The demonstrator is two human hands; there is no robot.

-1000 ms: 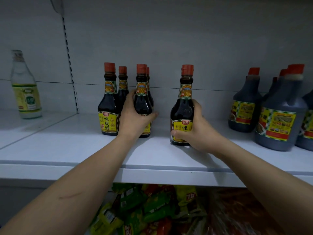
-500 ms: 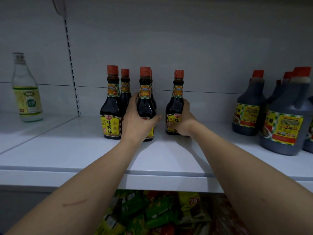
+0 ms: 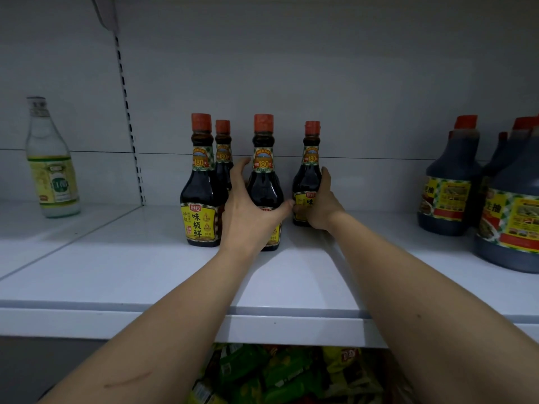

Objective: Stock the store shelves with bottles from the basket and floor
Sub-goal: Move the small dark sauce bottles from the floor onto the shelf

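white metal shelf [image 3: 145, 275] runs the full width, backed by a pale panel with a slotted upright [image 3: 128, 118] left of centre. three or more large dark jugs [image 3: 513, 205] with red caps and yellow labels stand at the right end of the shelf, close together. a clear bottle [image 3: 52, 161] with a pale green label stands alone on the adjoining shelf section at the far left. four soy sauce bottles [image 3: 201, 182] with orange-red caps stand upright toward the back of the shelf at mid-width, two in front and two behind. left hand [image 3: 250, 211] grips the front right bottle [image 3: 264, 170], fingers curled around its left side and thumb across its label. right hand [image 3: 320, 205] grips the rear right bottle [image 3: 310, 167] low on its body, fingers wrapped behind, thumb on the label. the two thumbs nearly touch. green and yellow snack packets [image 3: 277, 374] lie on the level below the shelf's front edge.
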